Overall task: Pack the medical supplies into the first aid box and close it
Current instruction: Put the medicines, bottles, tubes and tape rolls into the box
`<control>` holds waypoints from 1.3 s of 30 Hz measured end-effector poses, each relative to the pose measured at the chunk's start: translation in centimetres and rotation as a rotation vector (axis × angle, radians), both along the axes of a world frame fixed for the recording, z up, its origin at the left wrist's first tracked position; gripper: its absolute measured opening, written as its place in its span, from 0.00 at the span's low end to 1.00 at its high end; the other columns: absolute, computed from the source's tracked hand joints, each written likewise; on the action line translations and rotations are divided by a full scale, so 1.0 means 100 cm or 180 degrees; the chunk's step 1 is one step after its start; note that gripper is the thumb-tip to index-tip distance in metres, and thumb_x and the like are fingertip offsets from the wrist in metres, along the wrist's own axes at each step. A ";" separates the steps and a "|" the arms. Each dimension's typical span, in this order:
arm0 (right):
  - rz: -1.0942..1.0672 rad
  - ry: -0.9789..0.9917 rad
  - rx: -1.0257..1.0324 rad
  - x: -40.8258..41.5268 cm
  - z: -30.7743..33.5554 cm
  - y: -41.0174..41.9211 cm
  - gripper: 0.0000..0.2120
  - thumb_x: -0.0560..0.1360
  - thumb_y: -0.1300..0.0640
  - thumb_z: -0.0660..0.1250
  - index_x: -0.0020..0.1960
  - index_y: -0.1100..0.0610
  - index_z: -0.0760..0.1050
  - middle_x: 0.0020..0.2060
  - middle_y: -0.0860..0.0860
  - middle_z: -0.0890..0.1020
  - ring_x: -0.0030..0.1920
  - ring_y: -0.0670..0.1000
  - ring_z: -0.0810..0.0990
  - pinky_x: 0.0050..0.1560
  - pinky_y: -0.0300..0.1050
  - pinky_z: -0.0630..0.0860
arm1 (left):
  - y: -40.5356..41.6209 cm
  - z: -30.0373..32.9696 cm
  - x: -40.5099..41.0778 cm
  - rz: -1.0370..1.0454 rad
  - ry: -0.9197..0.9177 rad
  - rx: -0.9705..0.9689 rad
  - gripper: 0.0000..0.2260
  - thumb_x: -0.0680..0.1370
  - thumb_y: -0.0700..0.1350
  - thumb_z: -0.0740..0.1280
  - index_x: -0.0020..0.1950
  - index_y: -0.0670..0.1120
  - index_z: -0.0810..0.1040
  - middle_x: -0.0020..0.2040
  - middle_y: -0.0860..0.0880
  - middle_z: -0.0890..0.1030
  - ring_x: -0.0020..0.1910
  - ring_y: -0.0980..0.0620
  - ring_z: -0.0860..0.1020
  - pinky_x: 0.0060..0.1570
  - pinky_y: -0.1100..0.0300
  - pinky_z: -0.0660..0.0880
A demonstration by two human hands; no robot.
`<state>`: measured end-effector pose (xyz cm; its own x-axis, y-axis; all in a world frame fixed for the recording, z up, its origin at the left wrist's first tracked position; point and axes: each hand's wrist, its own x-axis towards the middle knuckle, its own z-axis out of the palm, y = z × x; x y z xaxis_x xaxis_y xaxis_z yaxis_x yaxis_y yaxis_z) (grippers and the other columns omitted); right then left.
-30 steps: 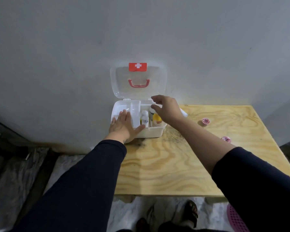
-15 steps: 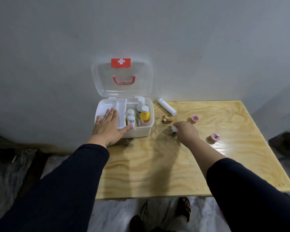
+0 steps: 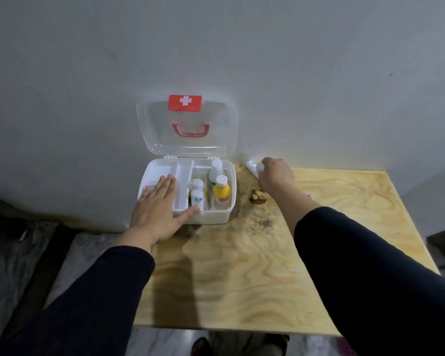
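Left hand (image 3: 157, 209): lying flat and spread on the box (image 3: 216, 217), gripping nothing.
Right hand (image 3: 276, 174): nearer one, closing over the roll (image 3: 251, 167); grasp unclear.
Roll: lying just right of box, long axis running near-right to far-left.

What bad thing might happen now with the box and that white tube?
The white tube lies at the table's back edge by the wall; the right hand may nudge it off. The lid stands open, leaning near the wall, and could drop onto the left hand resting on the first aid box. The tall bottles might block closing.
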<state>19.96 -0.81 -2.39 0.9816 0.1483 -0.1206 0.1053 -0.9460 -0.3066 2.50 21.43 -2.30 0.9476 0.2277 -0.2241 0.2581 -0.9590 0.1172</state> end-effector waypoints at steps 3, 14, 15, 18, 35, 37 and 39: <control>-0.0086 0.0060 -0.0073 0.009 -0.007 0.009 0.11 0.76 0.65 0.60 0.56 0.60 0.76 0.49 0.59 0.82 0.48 0.60 0.81 0.39 0.44 0.71 | 0.001 0.001 0.000 0.0010 -0.0025 -0.0003 0.49 0.68 0.76 0.40 0.80 0.46 0.41 0.80 0.52 0.41 0.78 0.56 0.39 0.77 0.54 0.41; -0.0508 0.0459 0.0479 -0.010 -0.019 0.010 0.16 0.78 0.51 0.58 0.42 0.61 0.76 0.38 0.57 0.81 0.37 0.59 0.78 0.37 0.44 0.71 | 0.000 0.000 -0.001 0.0004 -0.0044 -0.0011 0.45 0.72 0.73 0.45 0.80 0.46 0.41 0.80 0.51 0.41 0.78 0.56 0.40 0.77 0.53 0.41; -0.0575 0.0443 0.0581 -0.015 -0.019 0.008 0.16 0.78 0.50 0.60 0.42 0.61 0.77 0.38 0.57 0.82 0.38 0.59 0.79 0.36 0.44 0.72 | 0.000 0.000 0.000 0.0010 -0.0047 -0.0026 0.45 0.73 0.73 0.45 0.80 0.46 0.41 0.80 0.51 0.41 0.78 0.56 0.40 0.77 0.53 0.41; -0.0667 0.0296 0.0884 -0.031 -0.007 0.003 0.21 0.78 0.45 0.60 0.42 0.62 0.78 0.33 0.55 0.78 0.35 0.58 0.77 0.33 0.43 0.69 | -0.001 0.002 -0.001 0.0003 -0.0017 -0.0058 0.44 0.73 0.73 0.45 0.80 0.46 0.41 0.80 0.51 0.42 0.78 0.55 0.40 0.77 0.52 0.42; 0.0055 0.0078 0.0916 -0.089 0.112 0.051 0.16 0.74 0.49 0.65 0.52 0.60 0.81 0.44 0.58 0.86 0.42 0.57 0.83 0.43 0.48 0.79 | 0.014 0.034 -0.008 0.0310 -0.0226 -0.0283 0.49 0.73 0.72 0.57 0.80 0.42 0.43 0.80 0.46 0.44 0.79 0.49 0.44 0.76 0.49 0.44; 0.0205 0.0208 0.0886 -0.094 0.111 0.069 0.15 0.74 0.50 0.65 0.52 0.60 0.82 0.45 0.57 0.86 0.42 0.56 0.82 0.40 0.44 0.76 | 0.024 0.034 -0.016 0.0586 -0.0182 -0.0485 0.50 0.72 0.71 0.61 0.80 0.43 0.42 0.80 0.46 0.43 0.79 0.49 0.45 0.76 0.50 0.46; 0.0277 0.0336 0.0906 -0.100 0.105 0.087 0.15 0.74 0.51 0.65 0.51 0.61 0.82 0.44 0.58 0.86 0.43 0.57 0.82 0.40 0.44 0.75 | 0.029 0.033 -0.025 0.0766 -0.0142 -0.0786 0.49 0.72 0.68 0.65 0.80 0.44 0.45 0.80 0.47 0.47 0.79 0.47 0.49 0.75 0.50 0.52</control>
<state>9.94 7.85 8.07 0.9480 0.2736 -0.1628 0.1354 -0.8094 -0.5714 -0.01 24.32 1.00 0.8834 0.3900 -0.2598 0.4629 -0.8125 0.3543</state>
